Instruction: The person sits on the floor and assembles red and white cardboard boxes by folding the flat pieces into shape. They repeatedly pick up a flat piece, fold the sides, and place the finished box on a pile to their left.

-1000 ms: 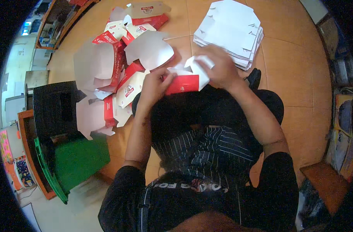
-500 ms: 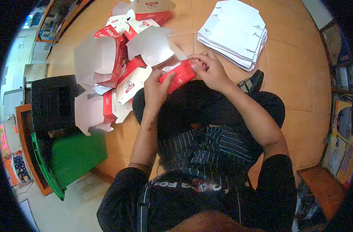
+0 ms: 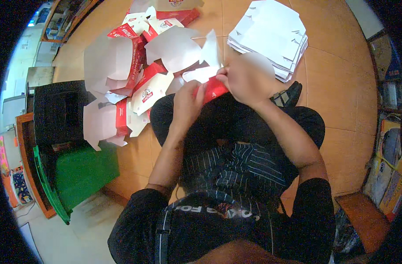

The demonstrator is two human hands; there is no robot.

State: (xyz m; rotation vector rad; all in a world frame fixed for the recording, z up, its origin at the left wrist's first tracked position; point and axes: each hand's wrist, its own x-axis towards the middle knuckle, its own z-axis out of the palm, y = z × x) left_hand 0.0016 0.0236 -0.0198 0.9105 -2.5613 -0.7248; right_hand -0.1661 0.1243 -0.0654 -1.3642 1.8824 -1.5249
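A red-and-white folded cardboard carton [image 3: 209, 86] is gripped at both ends above the lap: the left hand [image 3: 186, 103] clasps its lower-left end, the right hand [image 3: 245, 79] pinches its upper-right flap. Its long axis is seen running between them, just beside the stack of flat white carton blanks [image 3: 271, 37].

I see a red-and-white folded cardboard carton [image 3: 208, 83] in both hands; left of it, a heap of assembled red-and-white cartons [image 3: 130, 83]; right, a stack of flat white carton blanks [image 3: 271, 37].
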